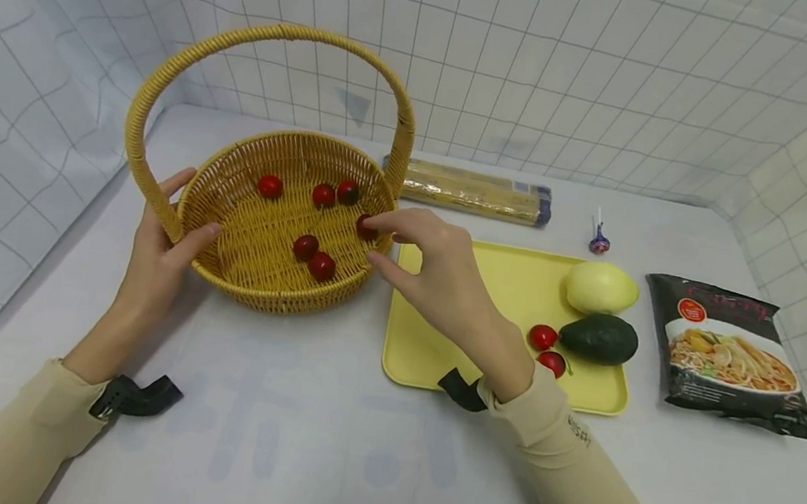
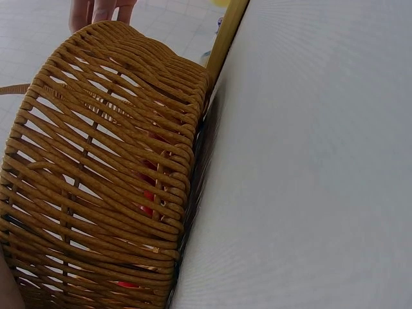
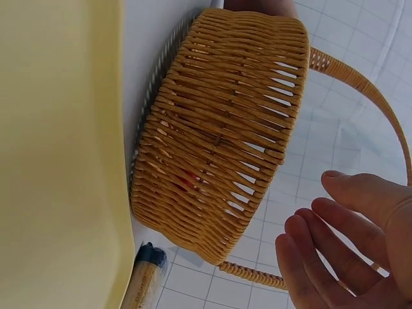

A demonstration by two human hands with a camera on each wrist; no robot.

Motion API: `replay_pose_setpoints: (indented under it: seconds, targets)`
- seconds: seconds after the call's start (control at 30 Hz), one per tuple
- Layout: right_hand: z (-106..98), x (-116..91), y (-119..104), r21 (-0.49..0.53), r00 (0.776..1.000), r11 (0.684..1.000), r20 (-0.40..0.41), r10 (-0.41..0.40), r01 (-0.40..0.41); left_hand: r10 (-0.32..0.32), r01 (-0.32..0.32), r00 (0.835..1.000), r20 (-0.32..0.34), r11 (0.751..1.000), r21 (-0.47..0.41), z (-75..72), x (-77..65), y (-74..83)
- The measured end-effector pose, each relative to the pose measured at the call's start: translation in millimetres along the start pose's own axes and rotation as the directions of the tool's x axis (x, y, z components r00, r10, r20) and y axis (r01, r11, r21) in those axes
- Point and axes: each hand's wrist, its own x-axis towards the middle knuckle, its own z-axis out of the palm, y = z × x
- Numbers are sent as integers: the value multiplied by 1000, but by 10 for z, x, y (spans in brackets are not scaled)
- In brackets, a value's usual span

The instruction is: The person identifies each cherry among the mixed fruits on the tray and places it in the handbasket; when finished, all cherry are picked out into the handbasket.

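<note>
A woven wicker basket [image 1: 272, 300] with a tall arched handle stands on the left side of the table, and several dark red cherries [image 1: 322, 266] lie on its bottom. My left hand [image 1: 159, 256] holds the basket's left side, thumb over the rim and fingers outside. Over the right rim hovers my right hand [image 1: 439, 269], its thumb and fingers apart. In the right wrist view that hand [image 3: 351, 241] has nothing between its fingers. One cherry [image 1: 366, 227] shows inside the basket just beyond the right fingertips, partly hidden by them.
Right of the basket, a yellow tray [image 1: 408, 362] carries two cherries [image 1: 543, 336], an avocado [image 1: 599, 338] and a pale yellow-green fruit [image 1: 601, 288]. Behind it lie a long wrapped package [image 1: 474, 193] and a lollipop [image 1: 599, 242]. A black noodle packet [image 1: 731, 355] lies at the far right.
</note>
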Motion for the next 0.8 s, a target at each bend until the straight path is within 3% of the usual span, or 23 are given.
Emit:
replay_pose_setpoints:
  seconds: [0.53,0.8]
  targets:
    - [-42,-11,-14,-7,1000,1000,8,-6,6,-1,1,1000,1,1000,11,-11,-10,12]
    - [-220,-150,1,-12,998,998,26,65,-65,-5,5,1000,-1,1000,-22,6,-1,3]
